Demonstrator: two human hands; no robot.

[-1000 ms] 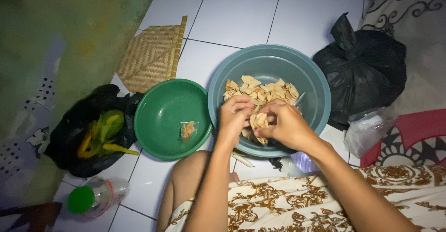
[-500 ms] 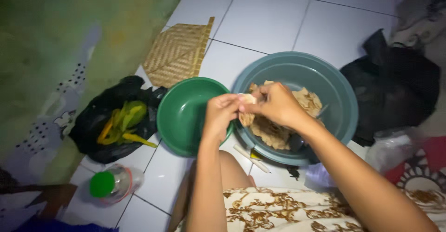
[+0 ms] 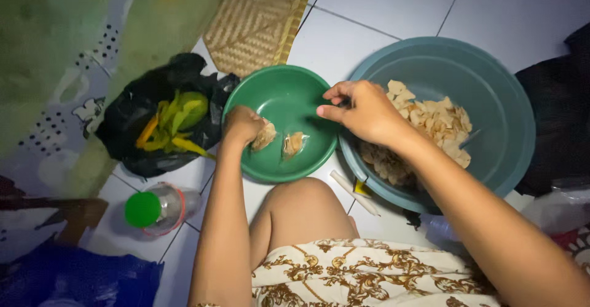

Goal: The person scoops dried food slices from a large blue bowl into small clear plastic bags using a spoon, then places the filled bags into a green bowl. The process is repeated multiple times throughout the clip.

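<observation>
My left hand (image 3: 242, 124) reaches into the green bowl (image 3: 279, 95) and grips a small clear packet of chips (image 3: 265, 136). A second small packet (image 3: 292, 144) lies on the bowl's bottom just right of it. My right hand (image 3: 362, 110) hovers over the gap between the green bowl and the larger grey-blue basin (image 3: 485, 79), its fingers loosely curled with nothing visible in them. The basin holds a heap of pale loose chips (image 3: 436, 119).
A black bag with yellow-green peels (image 3: 163, 119) lies left of the green bowl. A woven bamboo tray (image 3: 261, 21) sits behind. A bottle with a green cap (image 3: 153, 207) lies at front left. A white stick (image 3: 354, 192) rests by my knee. Another black bag (image 3: 562, 110) is at the right.
Both hands were together over the basin on a packet of chips. My left hand has carried the packet left into the green bowl. The camera view shifted left.
</observation>
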